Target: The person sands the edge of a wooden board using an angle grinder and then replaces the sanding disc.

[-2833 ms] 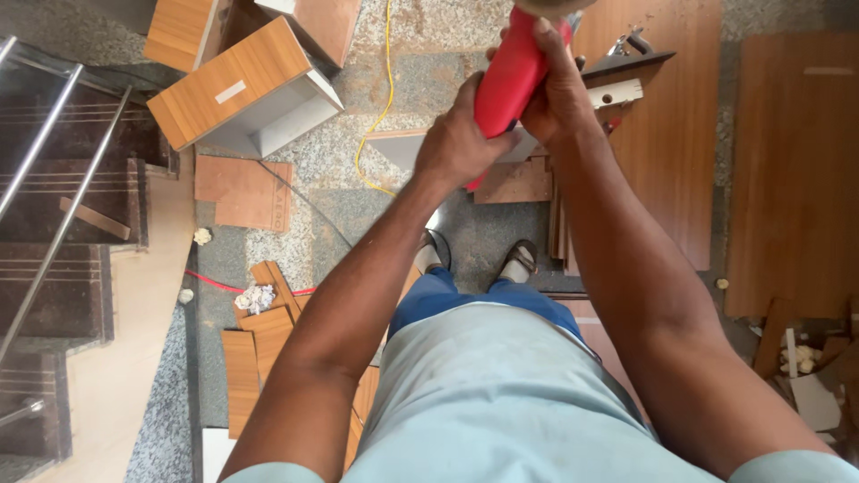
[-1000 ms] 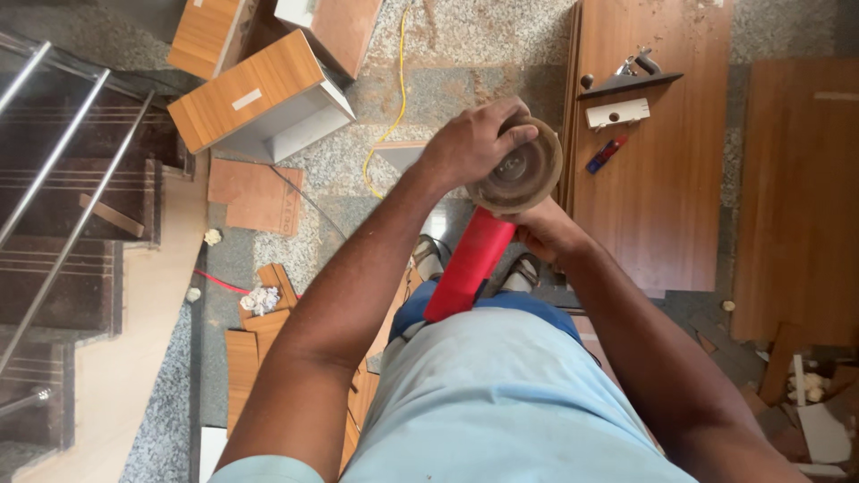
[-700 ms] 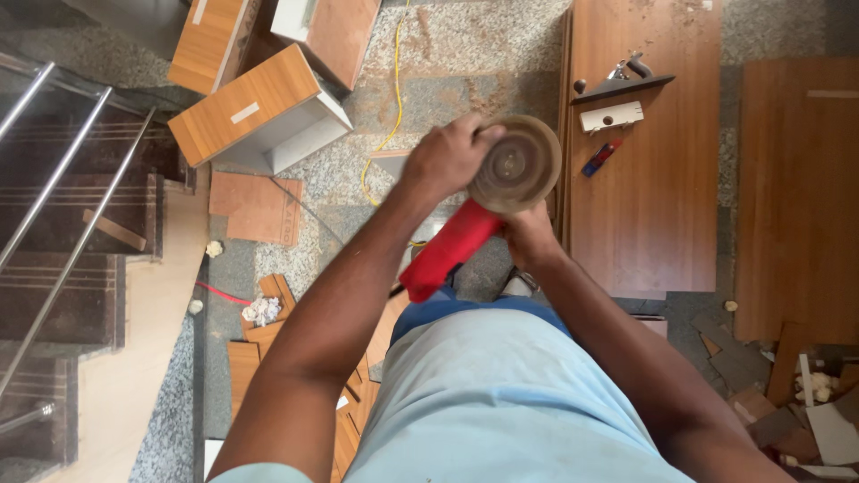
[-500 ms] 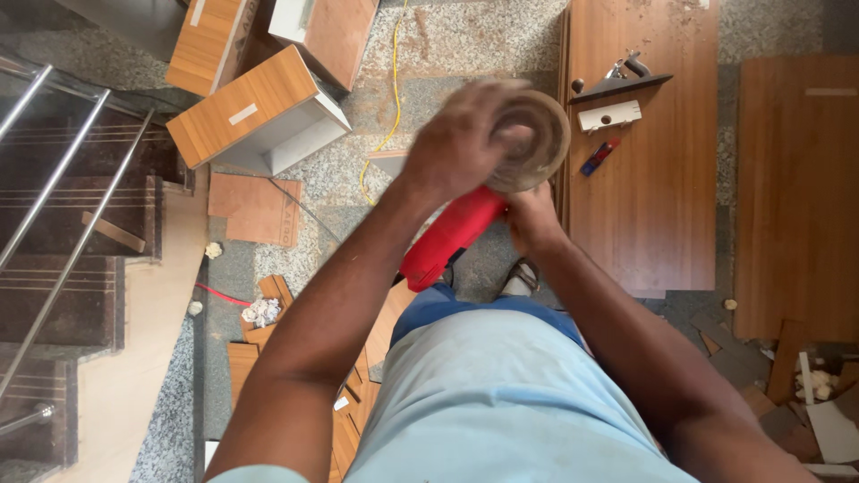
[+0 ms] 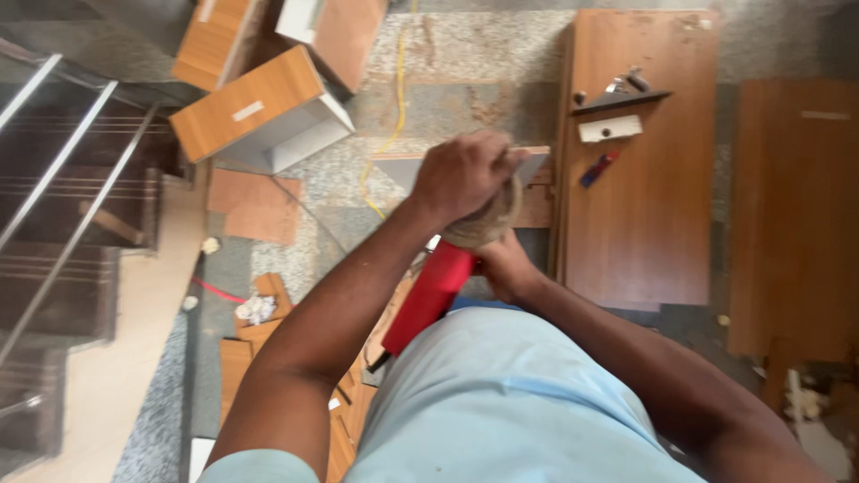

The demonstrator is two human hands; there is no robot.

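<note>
Speckled stone flooring is filling the middle of the frame, littered with woodwork. Two large brown boards are lying on the right: one board (image 5: 640,170) at upper centre-right and a second board (image 5: 792,215) at the right edge. Three box-like cabinet pieces (image 5: 259,112) are sitting at the upper left, and a metal stair railing (image 5: 63,170) is running along the left edge. One yellow cable (image 5: 394,107) is trailing down from the top centre. Small wood offcuts (image 5: 259,313) are lying at lower left.

One red power tool (image 5: 434,291) is being held at the centre of the frame, just above the person's light blue shirt (image 5: 510,402). Its long axis is running diagonally, the handle end pointing to the lower left and the head end to the upper right, where one round tan disc (image 5: 483,224) is sitting.

The left hand (image 5: 465,174) is curling closed over the top of the disc, fingers wrapped around its edge. The right hand (image 5: 506,268) is gripping the tool just below the disc, its fingers mostly hidden behind the body.

On the nearer board, one small red-and-blue tool (image 5: 598,167) is lying beside a white block (image 5: 608,128).
</note>
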